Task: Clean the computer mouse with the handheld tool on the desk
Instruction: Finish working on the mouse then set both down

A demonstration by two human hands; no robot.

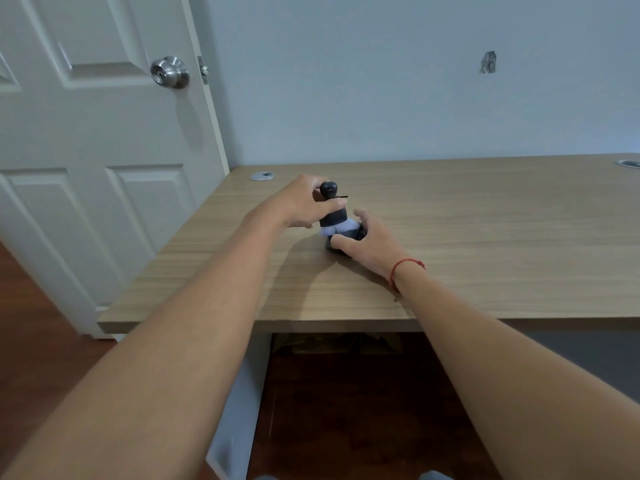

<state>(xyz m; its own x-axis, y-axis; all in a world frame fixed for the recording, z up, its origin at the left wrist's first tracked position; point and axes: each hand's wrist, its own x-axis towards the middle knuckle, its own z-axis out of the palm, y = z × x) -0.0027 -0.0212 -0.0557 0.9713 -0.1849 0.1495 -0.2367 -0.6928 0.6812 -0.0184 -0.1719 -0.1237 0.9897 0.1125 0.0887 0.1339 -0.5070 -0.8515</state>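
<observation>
A small brush (333, 211) with a black knob handle and pale, splayed bristles stands upright near the middle of the wooden desk (485, 237). My left hand (304, 204) grips its handle from the left. The bristles press down on a dark computer mouse (358, 234), most of which is hidden. My right hand (367, 242) holds the mouse from the right and front, fingers wrapped round it, with a red string on the wrist.
A white door (86, 150) with a metal knob (169, 71) stands left of the desk. Round cable grommets sit at the back left (262, 175) and far right (628, 163) of the desk. Its front edge runs just below my forearms.
</observation>
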